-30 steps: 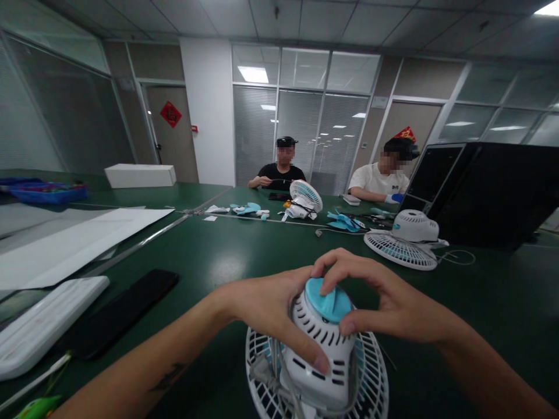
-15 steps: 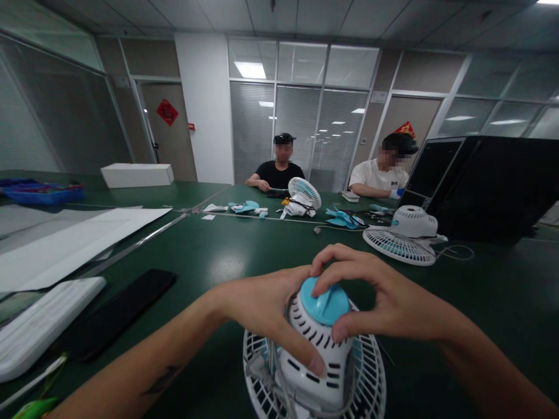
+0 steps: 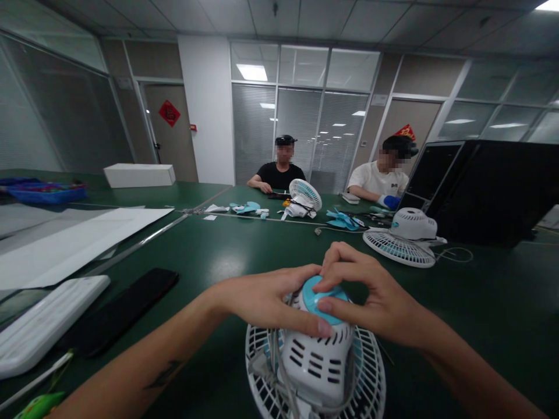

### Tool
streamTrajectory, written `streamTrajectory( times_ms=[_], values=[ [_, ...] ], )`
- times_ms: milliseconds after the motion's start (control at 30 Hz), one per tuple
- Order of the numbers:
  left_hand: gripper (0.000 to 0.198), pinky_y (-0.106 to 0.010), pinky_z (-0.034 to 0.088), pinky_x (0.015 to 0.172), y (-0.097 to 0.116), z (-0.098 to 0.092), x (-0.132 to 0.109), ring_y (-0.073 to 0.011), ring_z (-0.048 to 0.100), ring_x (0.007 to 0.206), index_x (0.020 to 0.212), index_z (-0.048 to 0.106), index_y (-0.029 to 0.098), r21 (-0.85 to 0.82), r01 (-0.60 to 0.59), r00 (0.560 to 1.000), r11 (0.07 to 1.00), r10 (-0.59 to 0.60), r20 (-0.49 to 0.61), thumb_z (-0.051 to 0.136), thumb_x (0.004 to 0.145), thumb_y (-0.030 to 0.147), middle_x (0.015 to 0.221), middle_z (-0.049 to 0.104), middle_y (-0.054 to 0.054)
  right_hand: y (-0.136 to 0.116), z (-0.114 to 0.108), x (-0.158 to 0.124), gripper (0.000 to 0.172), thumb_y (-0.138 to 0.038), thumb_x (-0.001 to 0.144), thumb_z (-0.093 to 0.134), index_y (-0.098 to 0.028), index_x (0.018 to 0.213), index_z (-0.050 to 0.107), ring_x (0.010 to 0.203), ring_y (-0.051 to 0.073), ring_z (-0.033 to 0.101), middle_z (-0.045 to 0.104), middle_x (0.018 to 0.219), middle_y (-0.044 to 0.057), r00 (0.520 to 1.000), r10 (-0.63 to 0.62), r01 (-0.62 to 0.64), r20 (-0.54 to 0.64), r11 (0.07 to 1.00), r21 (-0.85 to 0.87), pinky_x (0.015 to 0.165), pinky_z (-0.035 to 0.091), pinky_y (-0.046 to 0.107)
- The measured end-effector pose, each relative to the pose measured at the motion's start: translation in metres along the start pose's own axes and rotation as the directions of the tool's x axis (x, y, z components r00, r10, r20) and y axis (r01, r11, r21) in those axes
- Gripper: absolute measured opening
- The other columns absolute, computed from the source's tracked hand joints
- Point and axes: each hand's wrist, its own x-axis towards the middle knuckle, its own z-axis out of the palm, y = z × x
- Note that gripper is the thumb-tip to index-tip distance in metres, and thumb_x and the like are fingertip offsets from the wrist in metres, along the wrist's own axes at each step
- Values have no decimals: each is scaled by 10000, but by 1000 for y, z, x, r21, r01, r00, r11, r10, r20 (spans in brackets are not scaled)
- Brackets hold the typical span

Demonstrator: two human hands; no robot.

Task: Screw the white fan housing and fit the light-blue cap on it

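A white fan [image 3: 312, 364] lies grille-down on the green table right in front of me, its housing pointing up and a grey cable looped around it. On top of the housing is a round blue knob [image 3: 323, 298] with a raised ridge. My left hand [image 3: 271, 299] is wrapped round the upper housing, thumb across the near side. The thumb and fingers of my right hand [image 3: 364, 291] pinch the blue knob's ridge from the right.
On the left lie a black phone-like slab [image 3: 124, 308], a white device [image 3: 48, 326] and white sheets [image 3: 87, 244]. Another fan [image 3: 408, 233] rests at the right beside a large black case [image 3: 489, 192]. Two people sit across the table near blue fan parts [image 3: 343, 219].
My right thumb has moved up from the housing's side onto the blue knob. My left thumb has shifted higher on the housing.
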Motion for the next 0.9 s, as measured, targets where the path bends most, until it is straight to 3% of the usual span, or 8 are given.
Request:
streamTrajectory(
  times_ms=[167,300,400,567,633,700,767,900],
  values=[
    [457,-349,396,1040,2,4,0,-257,526,1215,1233,536,166,68,-27,999,997,30,-42,616,878,443,1285,587,-85,5,15,-4,159,-312,909,609,-224,881,738,773,168,536,546,821,29,988,-97,84,-120,991,-107,659,441,319],
    [429,-338,331,1104,8,11,0,-239,496,1271,1272,546,193,213,-63,991,975,86,-100,546,938,462,1366,558,-68,19,28,-18,270,-261,958,476,-251,1083,715,922,218,555,570,924,62,916,-269,237,-297,961,-139,769,474,383],
    [476,-421,361,1079,12,13,-2,-286,531,1219,1302,536,172,381,16,989,924,41,-141,513,944,486,1343,575,-110,29,36,-30,382,-339,986,415,-262,1326,571,1048,241,551,577,1067,78,900,-301,271,-316,953,-135,862,486,406],
    [623,-473,422,1019,15,13,-6,-304,545,1163,1441,404,184,518,113,982,848,-17,-187,511,926,518,1329,551,-129,35,54,-51,634,-538,939,459,-256,1485,301,1307,307,419,419,1421,111,905,-177,173,-388,984,-47,1063,394,476],
    [688,-480,403,1046,15,14,-6,-311,510,1213,1479,337,158,538,132,977,833,-18,-213,491,928,539,1377,497,-148,36,61,-57,672,-553,915,507,-272,1480,277,1338,322,394,372,1464,114,909,-78,91,-409,996,13,1085,374,486],
    [715,-479,364,1088,13,14,-5,-318,437,1295,1487,293,117,550,119,972,827,17,-236,492,932,522,1440,422,-172,37,66,-61,638,-533,922,514,-292,1466,284,1297,303,449,420,1426,107,919,19,15,-393,996,83,1068,399,461],
    [626,-452,361,1095,11,14,-4,-298,423,1298,1425,363,112,556,52,966,830,99,-237,529,927,453,1404,442,-165,38,67,-63,582,-516,931,510,-307,1440,321,1233,276,509,478,1364,93,932,77,-32,-354,991,131,1027,441,417],
    [351,-369,444,987,9,10,-2,-230,536,1099,1198,543,172,510,-103,945,854,244,-217,610,898,340,1168,569,-89,40,68,-66,541,-518,912,548,-327,1388,376,1158,245,551,516,1285,67,927,88,-27,-366,985,168,971,480,362]
  ],
)
